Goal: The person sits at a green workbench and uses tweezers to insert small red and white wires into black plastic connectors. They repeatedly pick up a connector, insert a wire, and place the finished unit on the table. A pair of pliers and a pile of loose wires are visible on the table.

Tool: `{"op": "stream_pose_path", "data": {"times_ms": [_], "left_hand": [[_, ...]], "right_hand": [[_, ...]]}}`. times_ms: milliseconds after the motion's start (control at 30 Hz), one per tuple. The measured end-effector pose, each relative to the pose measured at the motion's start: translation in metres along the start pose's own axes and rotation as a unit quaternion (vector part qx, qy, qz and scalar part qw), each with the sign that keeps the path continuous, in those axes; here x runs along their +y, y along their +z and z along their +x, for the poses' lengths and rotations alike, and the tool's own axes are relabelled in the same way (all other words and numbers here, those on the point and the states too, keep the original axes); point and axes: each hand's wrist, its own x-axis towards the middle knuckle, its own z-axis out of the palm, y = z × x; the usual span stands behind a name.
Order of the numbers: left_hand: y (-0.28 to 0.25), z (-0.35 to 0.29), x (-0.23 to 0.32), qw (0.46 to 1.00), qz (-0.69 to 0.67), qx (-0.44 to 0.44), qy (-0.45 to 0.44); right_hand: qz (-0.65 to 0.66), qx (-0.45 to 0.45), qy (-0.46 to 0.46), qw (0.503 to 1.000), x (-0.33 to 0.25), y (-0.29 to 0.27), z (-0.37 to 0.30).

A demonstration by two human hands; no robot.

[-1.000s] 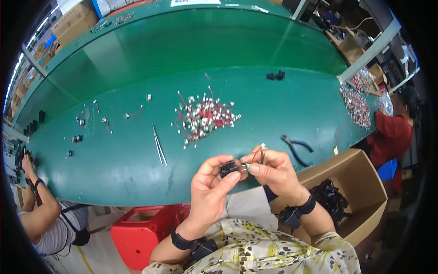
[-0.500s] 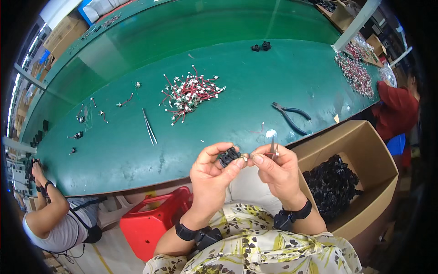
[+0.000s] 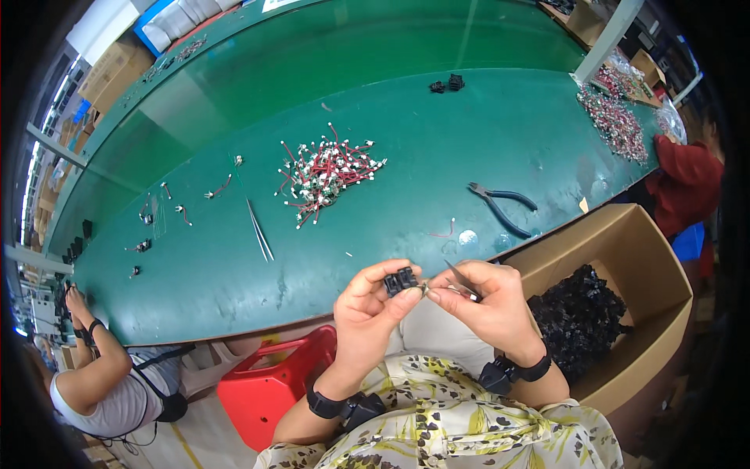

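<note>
My left hand (image 3: 367,309) is closed on a small black plastic housing (image 3: 400,281), pinched between thumb and fingers over the table's near edge. My right hand (image 3: 494,301) is closed too, its thumb and forefinger meeting the left fingertips at a small pale piece (image 3: 424,289), which they largely hide. A pointed metal tool, seemingly tweezers (image 3: 462,280), lies in the right hand with its tip toward the upper left. Beyond the hands, a pile of red wire leads with white connectors (image 3: 332,172) lies on the green table (image 3: 406,156).
Blue-handled pliers (image 3: 504,209) and tweezers (image 3: 259,230) lie on the table. A cardboard box (image 3: 648,328) of black parts (image 3: 582,320) stands at the right. A red stool (image 3: 273,383) is at my left. One person (image 3: 117,391) works at the left, another (image 3: 687,176) at the right.
The metal tool in my right hand has swung from nearly upright to slanting toward the upper left. My left hand has turned the black housing slightly. The view has shifted a little.
</note>
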Motion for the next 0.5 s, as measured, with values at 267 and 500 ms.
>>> {"op": "stream_pose_path", "data": {"times_ms": [267,500], "left_hand": [[-0.014,0.006,-0.007,0.946,-0.241,-0.062,-0.210],[-0.009,0.007,-0.010,0.952,-0.223,-0.095,-0.185]], "right_hand": [[-0.169,0.099,-0.330,0.924,0.012,-0.004,0.005],[-0.244,0.078,-0.380,0.889,0.021,-0.009,0.005]]}}
